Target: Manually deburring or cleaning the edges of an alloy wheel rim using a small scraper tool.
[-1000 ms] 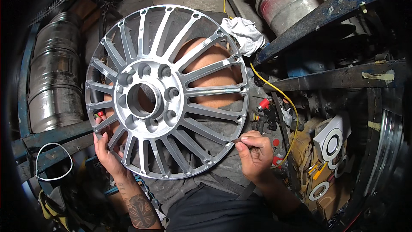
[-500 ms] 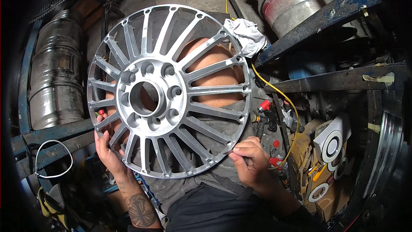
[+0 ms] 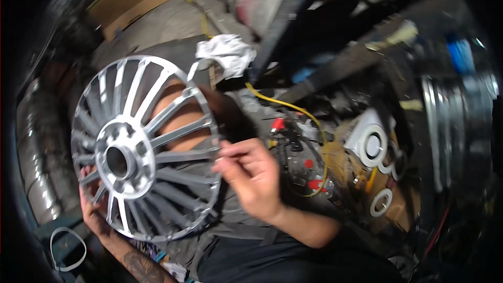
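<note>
A silver multi-spoke wheel centre (image 3: 178, 156) lies tilted in front of me, with a round hub bore and a ring of bolt holes around it. My left hand (image 3: 90, 207) grips its lower left edge, some fingers partly hidden behind the spokes. At the right rim, my right hand (image 3: 251, 175) has thumb and forefinger pinched together close to a spoke end. Motion blur hides what, if anything, sits between those fingertips. Bare skin of my leg shows through the spokes.
A crumpled white cloth (image 3: 226, 55) lies beyond the wheel. A yellow hose (image 3: 285, 104) curves past red-tipped tools on the right. White rings (image 3: 381, 202) lie on cardboard. Dark metal rack beams and silver wheel barrels (image 3: 39, 152) flank me.
My view has swung right, shifting the surroundings leftward. The wheel centre is more steeply tilted. My right hand has moved up along its rim from lower right to the right side.
</note>
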{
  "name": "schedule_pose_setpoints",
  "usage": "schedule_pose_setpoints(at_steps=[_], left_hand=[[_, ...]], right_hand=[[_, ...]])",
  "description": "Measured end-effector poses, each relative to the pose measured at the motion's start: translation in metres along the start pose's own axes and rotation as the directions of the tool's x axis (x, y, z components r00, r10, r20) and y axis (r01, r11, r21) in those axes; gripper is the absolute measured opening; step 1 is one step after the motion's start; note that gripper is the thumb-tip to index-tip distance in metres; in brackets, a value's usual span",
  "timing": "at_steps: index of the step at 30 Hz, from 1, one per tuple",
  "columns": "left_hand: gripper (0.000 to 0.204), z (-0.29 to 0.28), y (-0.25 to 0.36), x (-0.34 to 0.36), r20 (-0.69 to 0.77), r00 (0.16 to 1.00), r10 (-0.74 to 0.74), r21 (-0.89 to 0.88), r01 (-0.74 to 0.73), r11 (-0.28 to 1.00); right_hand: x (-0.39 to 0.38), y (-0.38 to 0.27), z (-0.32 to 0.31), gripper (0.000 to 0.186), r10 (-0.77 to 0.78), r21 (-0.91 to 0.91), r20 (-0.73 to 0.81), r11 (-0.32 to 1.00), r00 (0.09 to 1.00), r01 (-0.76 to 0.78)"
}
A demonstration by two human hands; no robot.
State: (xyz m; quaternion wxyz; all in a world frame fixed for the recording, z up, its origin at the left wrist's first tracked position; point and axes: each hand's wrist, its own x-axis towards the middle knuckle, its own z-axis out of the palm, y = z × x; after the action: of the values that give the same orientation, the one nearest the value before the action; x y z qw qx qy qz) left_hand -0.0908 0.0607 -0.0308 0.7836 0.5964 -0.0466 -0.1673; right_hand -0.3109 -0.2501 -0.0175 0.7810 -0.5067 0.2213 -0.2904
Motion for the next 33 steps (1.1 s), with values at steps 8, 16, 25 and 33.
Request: schedule_pose_setpoints(at_steps=[8,16,25,33], left_hand=[[0.091,-0.011,-0.037,-0.034,-0.132,0.985,0.108,0.037,-0.104,0.994],[0.066,-0.034,-0.061,-0.075,-0.269,0.944,0.192,0.506,-0.031,0.862],[0.061,-0.002,0.033,0.008,-0.048,0.999,0.023,0.332,-0.006,0.943],[0.058,-0.042,0.011,0.164,0.105,0.993,-0.051,0.461,-0.003,0.887]], right_hand=[[0.04,-0.054,0.02,0.01,-0.114,-0.128,0.102,0.984,0.988,0.127],[0.076,-0.012,-0.009,0.009,-0.009,0.052,0.126,0.999,0.992,0.002],[-0.031,0.011,-0.13,0.027,0.084,-0.219,-0.059,0.971,0.995,-0.095],[-0.195,0.174,-0.316,0.029,0.336,-0.463,-0.66,0.522,0.671,-0.717]])
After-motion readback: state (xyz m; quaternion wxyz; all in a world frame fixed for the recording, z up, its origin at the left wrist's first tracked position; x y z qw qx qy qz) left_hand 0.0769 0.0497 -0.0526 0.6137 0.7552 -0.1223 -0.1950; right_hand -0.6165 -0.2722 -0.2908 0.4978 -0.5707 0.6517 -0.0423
